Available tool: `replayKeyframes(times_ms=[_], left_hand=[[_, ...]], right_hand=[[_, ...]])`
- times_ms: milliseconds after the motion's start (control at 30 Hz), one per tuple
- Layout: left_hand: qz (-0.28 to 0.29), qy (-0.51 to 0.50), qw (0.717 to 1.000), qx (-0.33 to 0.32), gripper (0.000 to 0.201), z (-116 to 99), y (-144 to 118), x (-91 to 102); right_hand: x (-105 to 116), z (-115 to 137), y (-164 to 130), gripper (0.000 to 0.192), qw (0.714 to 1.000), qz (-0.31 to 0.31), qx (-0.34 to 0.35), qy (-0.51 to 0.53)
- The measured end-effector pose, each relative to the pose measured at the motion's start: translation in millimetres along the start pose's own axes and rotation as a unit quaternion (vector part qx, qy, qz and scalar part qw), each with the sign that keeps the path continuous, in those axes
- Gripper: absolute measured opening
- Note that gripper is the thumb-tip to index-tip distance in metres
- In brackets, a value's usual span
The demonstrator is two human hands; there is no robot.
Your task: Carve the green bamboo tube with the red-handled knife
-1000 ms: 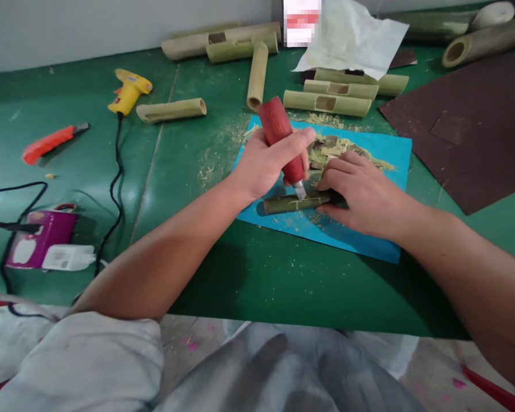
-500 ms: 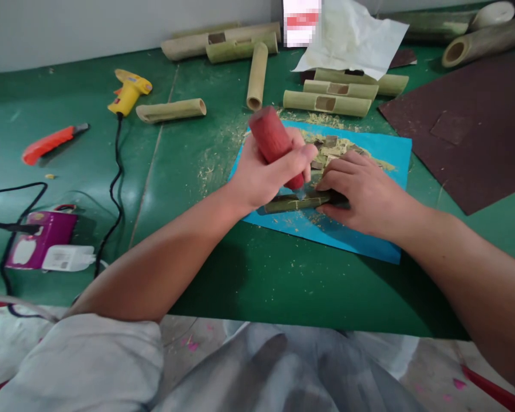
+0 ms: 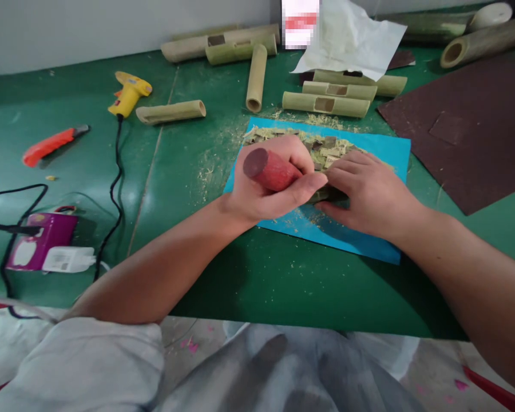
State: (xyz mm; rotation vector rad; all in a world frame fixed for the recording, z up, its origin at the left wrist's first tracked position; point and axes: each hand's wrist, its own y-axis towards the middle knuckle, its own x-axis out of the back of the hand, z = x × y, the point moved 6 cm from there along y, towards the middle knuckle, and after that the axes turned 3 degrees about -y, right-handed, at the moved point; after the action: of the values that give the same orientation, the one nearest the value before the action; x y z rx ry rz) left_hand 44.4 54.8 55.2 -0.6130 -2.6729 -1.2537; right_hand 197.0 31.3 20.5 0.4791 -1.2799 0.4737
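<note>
My left hand (image 3: 278,180) is closed round the thick red handle of a chisel (image 3: 266,169), its round butt end tilted up toward me. The blade is hidden behind my fingers. My right hand (image 3: 364,189) is closed on a dark green bamboo piece (image 3: 320,197), pressing it on a blue mat (image 3: 356,240). Both hands cover most of the bamboo, and the chisel's contact with it cannot be seen. Pale shavings and brown chips (image 3: 330,150) lie on the mat just beyond my hands.
Cut bamboo tubes (image 3: 326,104) lie behind the mat. To the left are a yellow glue gun (image 3: 129,94), an orange utility knife (image 3: 51,146) and a purple power strip (image 3: 43,237) with cords. A brown board (image 3: 467,131) and white paper (image 3: 352,40) are at the right and back.
My left hand has tipped the chisel's handle down toward me and shifted slightly right, now hiding the blade and the bamboo's left part. My right hand stays nearly still.
</note>
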Motion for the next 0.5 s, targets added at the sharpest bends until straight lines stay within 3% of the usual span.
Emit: replayKeyframes(times_ms=[133,500], left_hand=[[-0.053,0.012,0.998,0.043,0.052,8,-3,1.5],[-0.043,-0.045,0.997,0.052,0.043,23,-2,0.5]], right_hand=[[0,-1,-1,0.011,1.000,-0.012,-0.004,0.024],[4,-2,-3,0.017,0.999,-0.012,0.013,0.031]])
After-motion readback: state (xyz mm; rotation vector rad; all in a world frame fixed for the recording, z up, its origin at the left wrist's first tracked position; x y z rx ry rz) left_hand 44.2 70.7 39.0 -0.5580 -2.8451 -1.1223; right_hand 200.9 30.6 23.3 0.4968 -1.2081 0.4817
